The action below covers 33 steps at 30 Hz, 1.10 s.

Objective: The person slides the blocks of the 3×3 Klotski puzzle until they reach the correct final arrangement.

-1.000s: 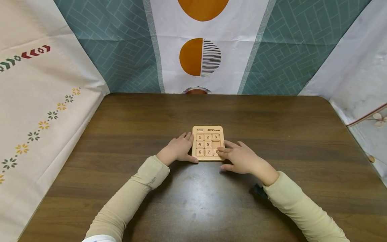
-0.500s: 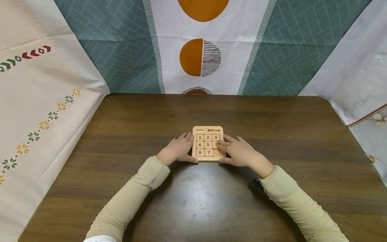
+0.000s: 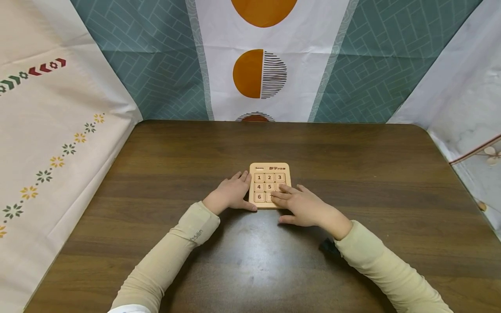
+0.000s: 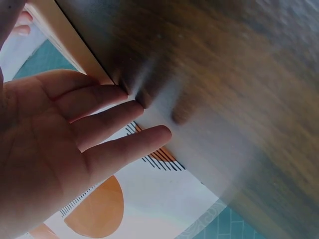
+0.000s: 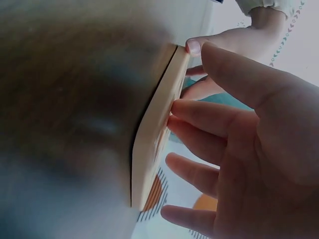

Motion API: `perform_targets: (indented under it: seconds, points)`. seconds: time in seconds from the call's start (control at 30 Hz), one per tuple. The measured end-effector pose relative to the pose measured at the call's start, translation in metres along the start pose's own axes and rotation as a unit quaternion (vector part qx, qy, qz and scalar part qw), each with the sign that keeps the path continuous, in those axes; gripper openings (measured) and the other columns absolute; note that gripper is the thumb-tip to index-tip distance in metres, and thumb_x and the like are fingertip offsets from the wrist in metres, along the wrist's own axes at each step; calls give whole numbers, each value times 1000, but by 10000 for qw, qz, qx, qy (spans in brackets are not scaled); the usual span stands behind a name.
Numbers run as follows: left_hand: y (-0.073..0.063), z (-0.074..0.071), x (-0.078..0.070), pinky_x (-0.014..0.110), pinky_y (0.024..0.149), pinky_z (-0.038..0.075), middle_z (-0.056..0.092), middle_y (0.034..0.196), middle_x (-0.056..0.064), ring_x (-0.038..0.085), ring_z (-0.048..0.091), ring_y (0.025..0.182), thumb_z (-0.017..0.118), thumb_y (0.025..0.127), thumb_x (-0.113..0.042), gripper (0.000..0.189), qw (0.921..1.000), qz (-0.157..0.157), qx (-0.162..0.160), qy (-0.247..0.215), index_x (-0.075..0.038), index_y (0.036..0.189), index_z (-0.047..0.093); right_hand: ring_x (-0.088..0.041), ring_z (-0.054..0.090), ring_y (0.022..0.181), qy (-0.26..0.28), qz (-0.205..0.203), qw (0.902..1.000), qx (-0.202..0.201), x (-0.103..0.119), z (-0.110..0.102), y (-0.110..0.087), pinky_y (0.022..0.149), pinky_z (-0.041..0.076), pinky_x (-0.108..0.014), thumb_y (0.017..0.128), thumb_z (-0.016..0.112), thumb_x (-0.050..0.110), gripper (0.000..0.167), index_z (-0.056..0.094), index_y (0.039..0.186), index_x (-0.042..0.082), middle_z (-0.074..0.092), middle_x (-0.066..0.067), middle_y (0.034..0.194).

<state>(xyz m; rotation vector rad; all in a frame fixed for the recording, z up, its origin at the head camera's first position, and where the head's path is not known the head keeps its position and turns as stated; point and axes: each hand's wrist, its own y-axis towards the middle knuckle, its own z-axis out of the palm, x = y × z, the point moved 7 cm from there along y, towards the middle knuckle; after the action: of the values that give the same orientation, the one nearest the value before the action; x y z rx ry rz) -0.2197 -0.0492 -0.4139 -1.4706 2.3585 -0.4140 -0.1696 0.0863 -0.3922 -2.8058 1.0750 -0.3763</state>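
A light wooden number-slide puzzle (image 3: 266, 165) lies flat on the table, its visible tiles numbered 1 to 6 in order. My left hand (image 3: 232, 194) rests at its left edge, fingers straight and thumb at the near left corner. In the left wrist view the fingers (image 4: 124, 147) extend along the puzzle's side. My right hand (image 3: 307, 208) reaches over the lower right part with extended fingers, a fingertip on the bottom middle tile (image 3: 268, 197). Those fingers partly cover the right tile of the middle row and hide the bottom right spot. The right thumb is off the board.
A dark brown wooden table (image 3: 195, 148) spreads around the puzzle. Behind it hangs a green and white patterned cloth (image 3: 313, 34), and a cream embroidered cloth (image 3: 47, 130) is on the left. A small black object (image 3: 328, 246) sits under the right wrist.
Under my right fingers, tile 8 slid from the bottom right up into the middle row. The right hand then shifted left and nearer, onto the bottom middle tile. The left hand stayed put.
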Motion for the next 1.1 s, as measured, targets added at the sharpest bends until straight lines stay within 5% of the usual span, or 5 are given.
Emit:
perform_targets:
  seconds: [0.6, 1.1]
  points:
    - [1, 1, 1, 52, 100, 28, 15, 149, 17, 32, 17, 135, 64, 74, -60, 106, 10000, 18, -6, -27, 2, 144, 15, -32, 28, 131, 67, 144, 9999, 27, -15, -4, -17, 95, 27, -59, 86, 58, 41, 58, 49, 133, 9, 44, -8, 137]
    - [1, 2, 1, 52, 99, 29, 16, 148, 18, 33, 18, 135, 63, 74, -60, 106, 10000, 12, -3, 5, 3, 144, 14, -28, 22, 135, -9, -295, 9993, 228, 16, 0, 15, 101, 22, -57, 88, 55, 43, 60, 43, 137, 11, 37, -3, 142]
